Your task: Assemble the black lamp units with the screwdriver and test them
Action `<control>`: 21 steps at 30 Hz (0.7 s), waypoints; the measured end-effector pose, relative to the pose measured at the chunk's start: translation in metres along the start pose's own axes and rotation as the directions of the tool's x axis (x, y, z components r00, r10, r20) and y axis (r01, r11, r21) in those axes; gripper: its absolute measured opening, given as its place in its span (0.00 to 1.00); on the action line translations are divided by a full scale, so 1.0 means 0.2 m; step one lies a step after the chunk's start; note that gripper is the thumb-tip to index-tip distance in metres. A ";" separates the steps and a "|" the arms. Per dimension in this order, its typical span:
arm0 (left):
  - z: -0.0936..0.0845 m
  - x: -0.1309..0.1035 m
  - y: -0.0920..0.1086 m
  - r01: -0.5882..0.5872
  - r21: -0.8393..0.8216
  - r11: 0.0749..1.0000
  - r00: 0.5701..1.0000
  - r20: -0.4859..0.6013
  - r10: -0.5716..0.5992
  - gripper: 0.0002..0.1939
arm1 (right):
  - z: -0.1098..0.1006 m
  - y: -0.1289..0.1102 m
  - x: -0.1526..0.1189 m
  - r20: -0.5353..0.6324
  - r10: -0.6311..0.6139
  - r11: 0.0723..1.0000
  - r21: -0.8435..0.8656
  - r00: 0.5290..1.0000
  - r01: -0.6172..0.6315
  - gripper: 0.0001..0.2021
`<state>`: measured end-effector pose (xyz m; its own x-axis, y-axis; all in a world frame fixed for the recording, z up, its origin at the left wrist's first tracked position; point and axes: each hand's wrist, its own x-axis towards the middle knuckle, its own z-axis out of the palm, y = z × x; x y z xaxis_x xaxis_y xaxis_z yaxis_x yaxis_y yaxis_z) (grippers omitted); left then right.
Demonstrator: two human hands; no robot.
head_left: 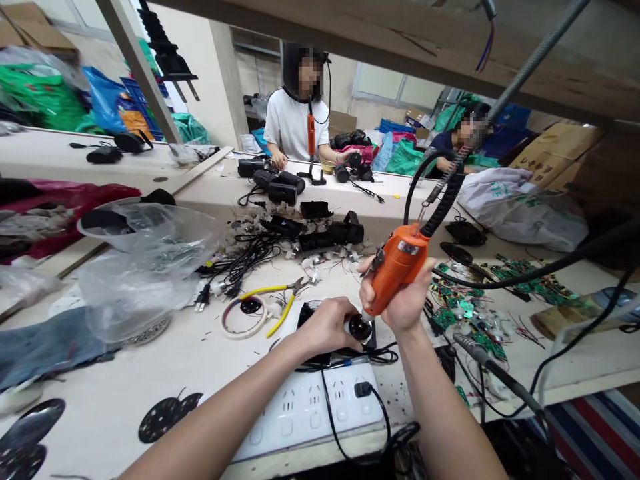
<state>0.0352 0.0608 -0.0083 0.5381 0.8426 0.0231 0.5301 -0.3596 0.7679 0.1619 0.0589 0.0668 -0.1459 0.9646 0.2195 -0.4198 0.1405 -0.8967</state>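
Observation:
In my right hand (397, 293) is an orange electric screwdriver (400, 267), tilted with its tip pointing down to the left. A black coiled cord (445, 193) and a spring run up from its top. The tip meets or nearly meets a small round part with a dark face (360, 327); exact contact cannot be made out. My left hand (333, 327) is closed around that part, its fingertips partly hidden. Beneath it lies a black housing (307, 313), mostly covered by the hand. Black cable lies beside it.
A white power strip (305, 407) with a plug lies in front. Yellow-handled cutters (283, 317) and a tape roll (243, 320) sit left. Green circuit boards (465, 307) spread right. Motors and cables (260, 247) are piled behind. Two people work across the bench. A plug (170, 60) hangs upper left.

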 end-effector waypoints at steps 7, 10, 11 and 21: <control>0.00 -0.01 0.00 0.007 -0.011 1.000 1.000 -0.011 -0.008 0.22 | 0.00 0.01 -0.02 0.039 -0.009 1.000 -0.011 0.999 0.010 0.41; 0.01 0.00 0.00 0.012 -0.015 1.000 1.000 -0.016 -0.012 0.23 | 0.00 0.01 -0.02 0.044 -0.037 0.999 -0.019 0.998 0.038 0.41; 0.01 0.00 0.00 0.012 -0.016 1.000 1.000 -0.017 -0.012 0.23 | 0.00 0.01 -0.02 0.046 -0.048 0.999 -0.020 0.998 0.049 0.41; 0.01 0.00 0.01 0.020 0.007 1.000 1.000 -0.016 -0.020 0.21 | -0.01 0.00 -0.05 0.054 -0.080 0.994 -0.069 0.995 0.083 0.41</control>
<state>0.0372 0.0589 -0.0078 0.5171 0.8558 0.0175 0.5456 -0.3453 0.7636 0.1647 0.0494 0.0646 -0.1605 0.9368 0.3108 -0.3677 0.2355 -0.8996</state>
